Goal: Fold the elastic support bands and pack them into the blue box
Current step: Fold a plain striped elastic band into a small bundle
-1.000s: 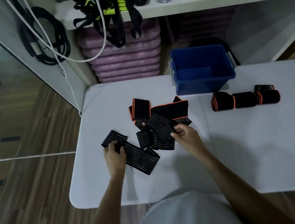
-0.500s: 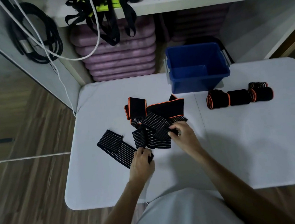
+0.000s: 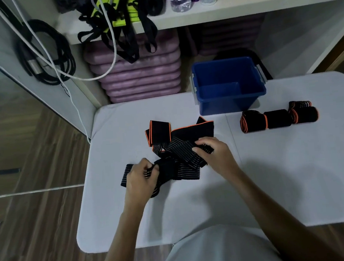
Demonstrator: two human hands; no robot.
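Left hand (image 3: 141,177): curling round the end of a striped band (image 3: 164,172), pinching it on the white surface (image 3: 296,182).

Right hand (image 3: 214,153): gripping another part of the striped webbing, fingers bent over it, thumb underneath.

Loose bands (image 3: 188,132): lying in a black tangle with orange edging, just beyond both hands and touching what they are holding.

Rolled bands (image 3: 278,119): three or four sitting in a row, well off to the right of the right hand, each touching the next.

Box (image 3: 230,102): blue, standing open beyond the right hand at the surface's far edge, showing nothing inside.

Mats (image 3: 139,77): purple, stacked under the shelf (image 3: 260,4) beyond the left hand.

Cables (image 3: 46,58): hanging coiled on the wall, far left.
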